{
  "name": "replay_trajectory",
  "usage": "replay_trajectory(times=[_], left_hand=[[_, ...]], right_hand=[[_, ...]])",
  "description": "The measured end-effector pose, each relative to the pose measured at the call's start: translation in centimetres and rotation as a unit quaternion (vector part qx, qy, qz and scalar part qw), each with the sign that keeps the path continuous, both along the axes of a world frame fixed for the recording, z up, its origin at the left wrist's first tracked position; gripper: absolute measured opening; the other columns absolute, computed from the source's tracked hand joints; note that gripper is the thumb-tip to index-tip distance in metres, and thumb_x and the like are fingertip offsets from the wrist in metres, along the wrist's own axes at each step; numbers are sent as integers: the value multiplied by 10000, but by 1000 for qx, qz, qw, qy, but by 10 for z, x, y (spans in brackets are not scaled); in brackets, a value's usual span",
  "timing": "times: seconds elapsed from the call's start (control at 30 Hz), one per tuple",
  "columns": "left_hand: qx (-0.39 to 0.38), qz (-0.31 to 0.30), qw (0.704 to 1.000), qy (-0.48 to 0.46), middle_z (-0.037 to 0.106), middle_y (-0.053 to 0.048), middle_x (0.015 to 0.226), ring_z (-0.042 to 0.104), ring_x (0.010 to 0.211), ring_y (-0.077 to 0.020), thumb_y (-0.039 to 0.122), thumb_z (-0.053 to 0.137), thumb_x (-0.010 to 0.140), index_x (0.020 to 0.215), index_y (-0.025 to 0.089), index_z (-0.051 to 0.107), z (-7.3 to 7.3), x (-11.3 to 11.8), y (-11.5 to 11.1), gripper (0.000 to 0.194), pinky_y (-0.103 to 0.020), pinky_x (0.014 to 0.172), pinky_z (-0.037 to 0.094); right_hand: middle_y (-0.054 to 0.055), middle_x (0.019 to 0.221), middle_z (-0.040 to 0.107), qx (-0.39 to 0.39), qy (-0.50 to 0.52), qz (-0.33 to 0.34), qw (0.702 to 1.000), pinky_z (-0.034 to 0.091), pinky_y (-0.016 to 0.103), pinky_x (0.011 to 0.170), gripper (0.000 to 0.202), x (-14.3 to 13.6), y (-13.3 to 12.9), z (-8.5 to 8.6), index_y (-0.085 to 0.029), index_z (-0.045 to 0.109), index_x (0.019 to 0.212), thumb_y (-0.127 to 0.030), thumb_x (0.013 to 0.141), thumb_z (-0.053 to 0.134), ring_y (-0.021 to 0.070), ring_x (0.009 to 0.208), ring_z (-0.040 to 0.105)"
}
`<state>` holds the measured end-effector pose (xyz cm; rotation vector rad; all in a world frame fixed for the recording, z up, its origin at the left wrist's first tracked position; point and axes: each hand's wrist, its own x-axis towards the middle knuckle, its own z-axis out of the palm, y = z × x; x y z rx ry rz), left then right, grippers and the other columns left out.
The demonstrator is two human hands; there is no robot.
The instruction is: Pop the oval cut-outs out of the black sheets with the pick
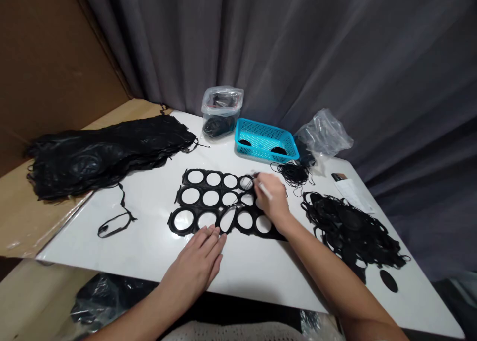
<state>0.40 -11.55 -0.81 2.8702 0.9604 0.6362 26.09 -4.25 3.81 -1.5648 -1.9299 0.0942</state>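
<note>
A black sheet [200, 197] with rows of round holes lies flat on the white table [149, 251]. My left hand [201, 256] rests open on its near edge, fingertips beside a stretched hole in the bottom row. Over the far right part of the sheet, my right hand [275, 199] is closed around a slim white pen-like tool [265, 190]. The tool's tip is blurred near the top row, so I cannot tell what it touches. My right hand hides several holes on that side.
A stack of black sheets [108, 155] lies left. Behind stand a lidded plastic tub [222, 113], a blue basket [266, 155] with black pieces and a clear bag [324, 132]. Black cord [294, 173], tangled black scraps [350, 224] and a black disc [389, 281] are right.
</note>
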Motion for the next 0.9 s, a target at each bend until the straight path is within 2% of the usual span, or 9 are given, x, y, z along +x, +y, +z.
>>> replay_trajectory(times=[0.03,0.1,0.17,0.27,0.37,0.5,0.9], left_hand=[[4,-1,1000,-2,659,-141,1297,595,1247,-313,184,479,994,1319,117,582,2,0,0,347,-484,1068,473],[4,-2,1000,-11,659,-137,1302,597,1247,-307,182,481,996,1331,121,579,6,-2,-1,354,-476,1057,495],[-9,-22,999,-25,646,-125,1331,574,1285,-279,171,468,1005,1385,145,548,10,-6,-3,389,-445,1071,500],[-22,-44,998,-44,637,-111,1348,554,1312,-246,147,466,1008,1422,176,524,13,-17,-7,419,-413,1094,492],[0,6,999,-44,670,-118,1281,599,1245,-267,144,498,1000,1354,153,577,10,-28,-9,363,-449,1077,502],[17,31,999,-19,685,-121,1236,616,1210,-279,164,490,1008,1293,130,611,5,-36,-11,312,-459,1054,510],[17,27,999,-13,679,-111,1253,606,1219,-271,153,469,1000,1280,136,616,3,-36,-13,316,-447,1070,486]], right_hand=[[57,774,594,2,43,-43,998,374,362,737,211,8,13,7,-222,460,718,-183,924,439,222,751,513],[35,743,593,-31,115,-59,991,381,334,714,229,13,27,15,-226,452,699,-235,927,473,203,727,522],[11,709,609,-85,159,-22,983,392,304,669,223,1,25,17,-226,482,693,-266,908,528,184,689,544],[-8,705,632,-170,196,67,963,409,280,647,206,-35,2,10,-221,511,686,-243,881,574,169,683,573],[-12,749,634,-218,201,131,946,413,277,703,205,-65,-23,5,-215,529,678,-196,871,597,166,757,577],[-15,765,620,-243,198,155,937,396,274,730,205,-79,-39,0,-207,564,676,-152,863,625,161,796,562],[-10,782,634,-218,173,182,943,396,317,788,227,-87,-44,-9,-216,552,671,-122,858,639,183,838,556]])
